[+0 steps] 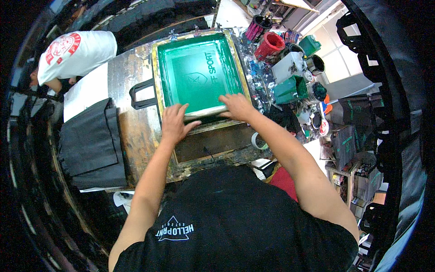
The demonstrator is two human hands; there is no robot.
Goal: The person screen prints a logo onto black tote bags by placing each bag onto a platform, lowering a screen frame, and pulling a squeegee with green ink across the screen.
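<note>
Both hands grip a pale bar, most likely a squeegee [205, 114], at the near end of a green-inked printing screen [158, 90]. My left hand [175, 121] is at the bar's left end, fingers over its top and thumb pointing inward. Closed around the right part is my right hand [236, 108]. The lower side of the bar is in shadow. Green ink covers the mesh, where a shield outline and lettering show. From under the screen's left side sticks a black bag handle [142, 96].
Black fabric bags [88, 143] lie stacked at the left. A co-worker in a white shirt [77, 54] bends at the far left. Red [269, 46] and green [291, 89] ink containers crowd the right side. A tape roll [259, 140] sits near the front edge.
</note>
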